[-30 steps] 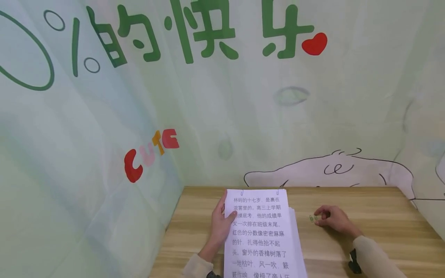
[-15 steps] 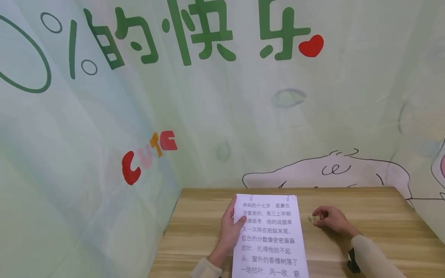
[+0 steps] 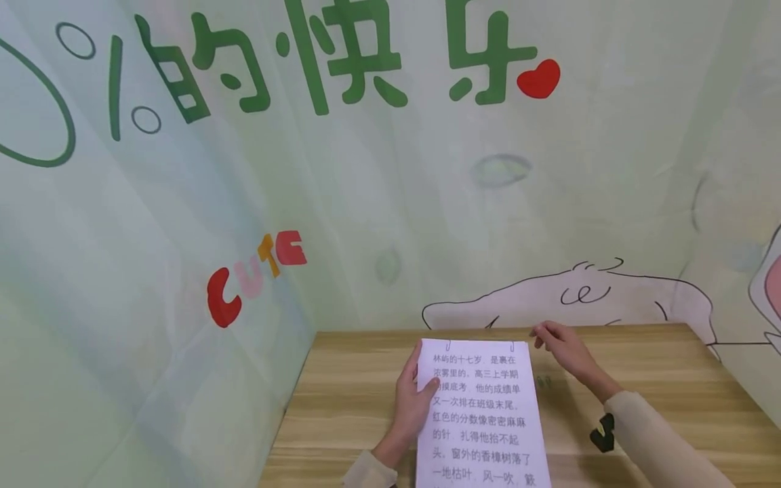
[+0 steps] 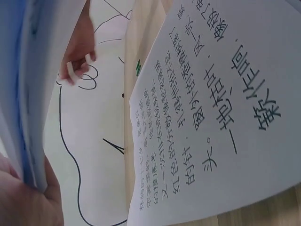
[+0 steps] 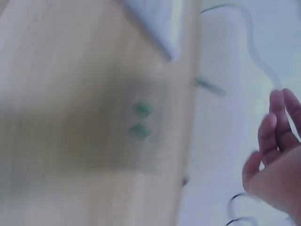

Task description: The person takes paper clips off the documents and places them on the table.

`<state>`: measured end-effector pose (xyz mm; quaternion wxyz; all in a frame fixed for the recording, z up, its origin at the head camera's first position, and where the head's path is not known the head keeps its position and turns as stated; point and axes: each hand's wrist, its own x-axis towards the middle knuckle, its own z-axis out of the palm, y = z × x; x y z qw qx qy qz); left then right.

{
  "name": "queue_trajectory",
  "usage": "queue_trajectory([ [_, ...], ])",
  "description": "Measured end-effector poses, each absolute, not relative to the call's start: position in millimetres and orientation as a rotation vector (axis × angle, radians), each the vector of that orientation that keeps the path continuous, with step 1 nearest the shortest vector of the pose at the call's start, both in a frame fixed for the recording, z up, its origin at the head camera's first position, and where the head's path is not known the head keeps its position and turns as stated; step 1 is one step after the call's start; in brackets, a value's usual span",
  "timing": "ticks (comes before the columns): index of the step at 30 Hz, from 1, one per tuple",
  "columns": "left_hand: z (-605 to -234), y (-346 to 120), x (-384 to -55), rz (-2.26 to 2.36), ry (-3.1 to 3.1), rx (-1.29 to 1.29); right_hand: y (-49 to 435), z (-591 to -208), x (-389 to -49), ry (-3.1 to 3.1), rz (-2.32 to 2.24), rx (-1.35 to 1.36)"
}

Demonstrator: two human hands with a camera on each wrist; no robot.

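One stack (image 3: 478,423) was gripped by the left hand (image 3: 410,408) at the table (image 3: 342,386), top clips (image 3: 448,345) on its far edge.
The right hand (image 3: 564,350) hung near the stack's top right corner, fingers curved; couldn't tell if they pinched anything. Green clips (image 5: 142,109) lay apart on the table. Sheets could probably have slid if the left grip loosened. Head view showed the top clips; right wrist view didn't.
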<state>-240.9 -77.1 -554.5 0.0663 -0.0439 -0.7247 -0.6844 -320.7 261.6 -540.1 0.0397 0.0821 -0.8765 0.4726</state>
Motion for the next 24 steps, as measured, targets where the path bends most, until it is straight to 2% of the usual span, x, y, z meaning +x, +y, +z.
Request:
queue_trajectory([
  [8,-553,-73,-243,-2.052,-2.158,-0.138,236,-508,-318,-2.749,1.526,0.409],
  [24,-555,-71,-241,-2.064,-2.119,-0.134,223,-508,-308,-2.755,1.666,0.374],
])
